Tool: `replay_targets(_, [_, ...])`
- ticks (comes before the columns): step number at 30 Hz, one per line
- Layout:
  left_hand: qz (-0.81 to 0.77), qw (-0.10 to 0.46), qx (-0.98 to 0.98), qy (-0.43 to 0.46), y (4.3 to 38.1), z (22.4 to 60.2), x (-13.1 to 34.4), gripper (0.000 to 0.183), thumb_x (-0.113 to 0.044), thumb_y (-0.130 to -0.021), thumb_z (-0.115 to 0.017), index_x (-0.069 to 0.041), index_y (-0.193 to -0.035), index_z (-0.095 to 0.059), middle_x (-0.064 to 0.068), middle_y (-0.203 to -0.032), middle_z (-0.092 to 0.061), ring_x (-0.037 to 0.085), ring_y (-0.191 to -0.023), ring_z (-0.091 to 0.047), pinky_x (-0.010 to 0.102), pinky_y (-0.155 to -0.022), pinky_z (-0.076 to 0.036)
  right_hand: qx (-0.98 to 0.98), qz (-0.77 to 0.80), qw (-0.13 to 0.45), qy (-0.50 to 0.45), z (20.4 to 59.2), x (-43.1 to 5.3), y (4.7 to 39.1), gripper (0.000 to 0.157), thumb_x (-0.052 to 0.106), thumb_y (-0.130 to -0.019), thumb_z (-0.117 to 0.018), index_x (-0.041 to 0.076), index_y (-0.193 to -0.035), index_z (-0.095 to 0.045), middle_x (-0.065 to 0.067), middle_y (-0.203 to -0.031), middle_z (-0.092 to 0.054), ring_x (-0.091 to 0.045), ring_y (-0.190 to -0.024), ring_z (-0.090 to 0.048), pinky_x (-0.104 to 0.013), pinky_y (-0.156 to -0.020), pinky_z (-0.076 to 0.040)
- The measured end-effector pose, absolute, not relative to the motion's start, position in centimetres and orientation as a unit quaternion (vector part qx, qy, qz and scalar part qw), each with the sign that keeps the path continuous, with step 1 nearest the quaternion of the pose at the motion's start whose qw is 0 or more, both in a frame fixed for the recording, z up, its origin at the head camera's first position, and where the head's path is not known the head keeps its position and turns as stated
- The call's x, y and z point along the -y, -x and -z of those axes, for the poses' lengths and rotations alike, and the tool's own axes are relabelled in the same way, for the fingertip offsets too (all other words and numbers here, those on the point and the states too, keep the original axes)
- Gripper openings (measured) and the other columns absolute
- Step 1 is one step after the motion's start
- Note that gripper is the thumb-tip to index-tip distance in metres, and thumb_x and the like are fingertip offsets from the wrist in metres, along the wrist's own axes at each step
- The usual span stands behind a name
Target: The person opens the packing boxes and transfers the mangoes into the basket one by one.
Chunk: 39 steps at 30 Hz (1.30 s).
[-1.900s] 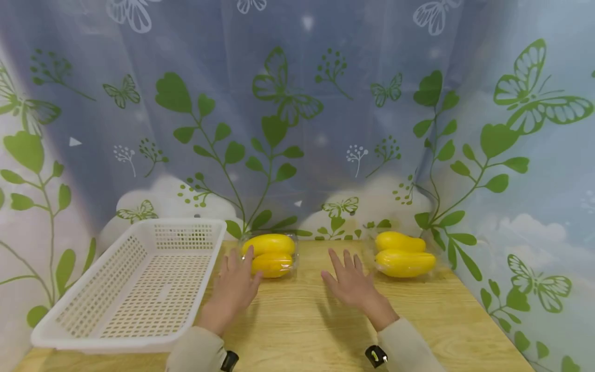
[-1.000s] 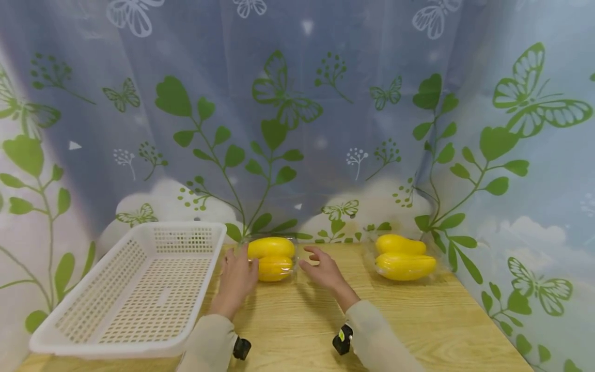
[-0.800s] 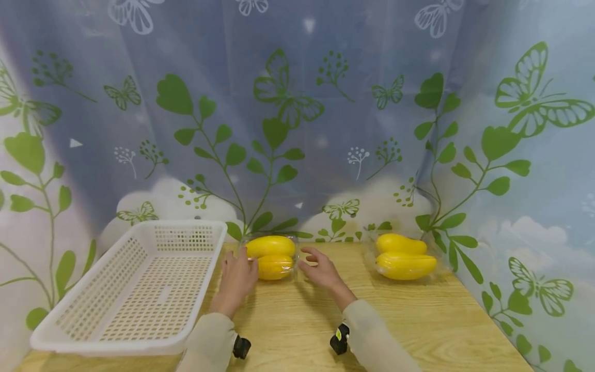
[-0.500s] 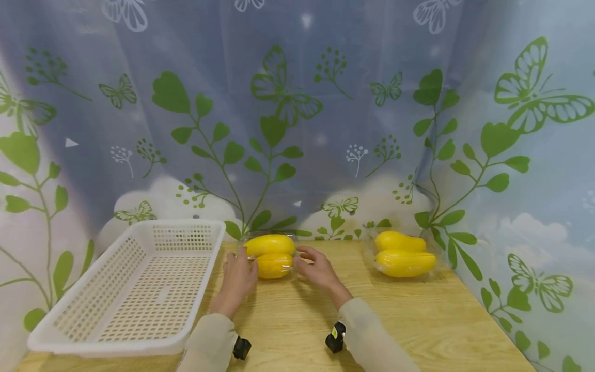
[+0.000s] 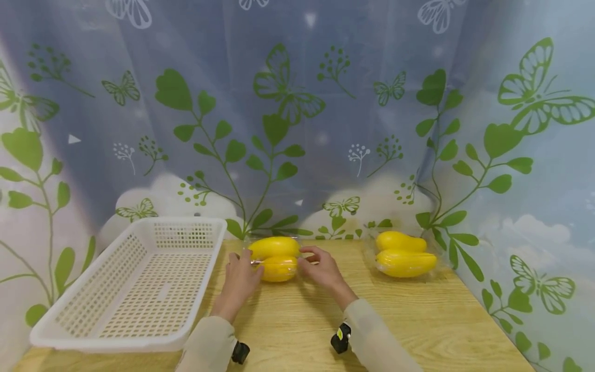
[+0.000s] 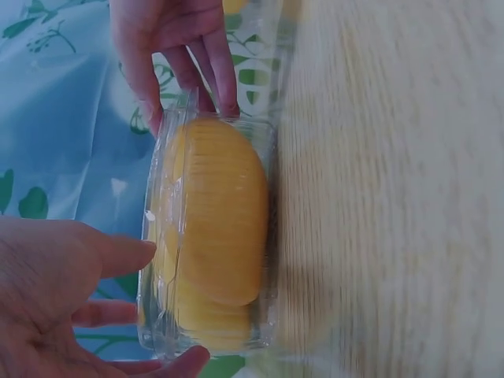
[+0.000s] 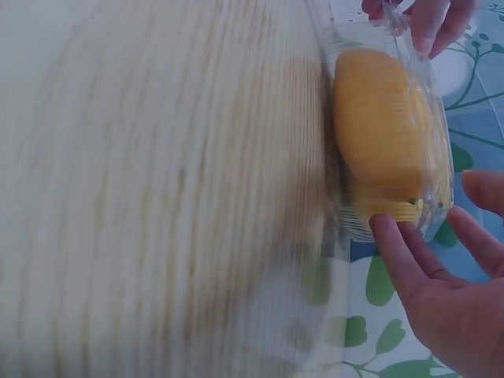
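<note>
Two oblong yellow fruits (image 5: 275, 248), mango-like, lie side by side in a clear plastic clamshell box (image 6: 168, 220) on the table. My left hand (image 5: 239, 281) grips the box's left end; in the left wrist view one fingertip sits on the lid edge, another low at the end. From the opposite side, my right hand (image 5: 325, 271) brings its fingertips to the right end. Its fingers (image 7: 398, 256) are nearly straight in the right wrist view, with one tip at a lower corner. The box's underside is hidden.
A white perforated plastic basket (image 5: 200, 305) stands left of the hands, with nothing in it. At the right back of the wooden table (image 5: 297, 330) lies another clear pack with two yellow fruits (image 5: 404, 263). A patterned curtain (image 5: 297, 129) hangs behind.
My right hand has come in from the right to the box's right end. The left hand has settled on the left end, and the box has slid slightly right.
</note>
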<state>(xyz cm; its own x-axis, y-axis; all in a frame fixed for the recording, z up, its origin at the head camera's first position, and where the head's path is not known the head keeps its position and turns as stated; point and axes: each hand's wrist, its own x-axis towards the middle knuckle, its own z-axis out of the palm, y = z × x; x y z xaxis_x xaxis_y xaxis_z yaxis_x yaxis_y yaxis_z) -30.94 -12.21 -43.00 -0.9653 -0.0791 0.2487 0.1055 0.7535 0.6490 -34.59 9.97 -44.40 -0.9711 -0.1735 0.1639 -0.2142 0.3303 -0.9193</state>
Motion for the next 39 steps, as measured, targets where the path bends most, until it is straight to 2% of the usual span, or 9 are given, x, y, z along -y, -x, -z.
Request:
replay_targets(5, [0.345,0.136,0.928,0.024,30.3,43.0,12.0,0.048,-0.018,-0.098,-0.07,0.01,-0.134,-0.054,0.035,-0.12,-0.05,0.041,-0.095,-0.056,0.05,-0.078,-0.054,0.828,-0.547,0.014,-0.126,44.1,-10.7,34.1,0.032,0.02,-0.1,-0.067,0.006,-0.129,-0.067,-0.024,-0.116,-0.069,-0.029,-0.102,-0.067,-0.039,-0.08,-0.061])
replay_targets(13, [0.344,0.126,0.929,0.045,29.0,43.1,11.4,0.05,-0.02,-0.097,-0.072,0.009,-0.134,-0.055,0.028,-0.114,-0.052,0.031,-0.086,-0.055,0.04,-0.071,-0.054,0.837,-0.532,0.001,-0.131,44.0,-12.2,32.7,0.032,0.021,-0.1,-0.068,0.007,-0.129,-0.067,-0.021,-0.114,-0.07,-0.023,-0.095,-0.067,-0.04,-0.079,-0.062])
replay_targets(18, [0.343,0.13,0.928,0.064,28.1,42.9,11.0,0.049,-0.019,-0.095,-0.074,0.01,-0.131,-0.058,0.027,-0.111,-0.054,0.025,-0.081,-0.054,0.037,-0.069,-0.054,0.848,-0.512,0.016,-0.134,44.1,-13.0,31.9,0.031,0.022,-0.098,-0.07,0.009,-0.127,-0.069,-0.019,-0.111,-0.072,-0.023,-0.094,-0.068,-0.037,-0.075,-0.06])
replay_targets(27, [0.334,0.118,0.931,0.084,26.8,42.7,10.6,0.048,-0.02,-0.093,-0.077,0.007,-0.128,-0.06,0.025,-0.111,-0.056,0.024,-0.077,-0.055,0.038,-0.069,-0.056,0.846,-0.52,0.025,-0.116,44.3,-13.7,29.9,0.033,0.022,-0.099,-0.07,0.008,-0.129,-0.068,-0.019,-0.109,-0.072,-0.021,-0.087,-0.07,-0.036,-0.073,-0.062])
replay_targets(39, [0.336,0.129,0.929,0.088,26.6,42.7,10.2,0.047,-0.019,-0.092,-0.078,0.007,-0.127,-0.061,0.024,-0.109,-0.057,0.023,-0.076,-0.054,0.037,-0.068,-0.056,0.849,-0.512,0.034,-0.129,44.3,-14.2,29.5,0.034,0.02,-0.099,-0.069,0.005,-0.13,-0.067,-0.023,-0.11,-0.072,-0.025,-0.087,-0.072,-0.038,-0.075,-0.063])
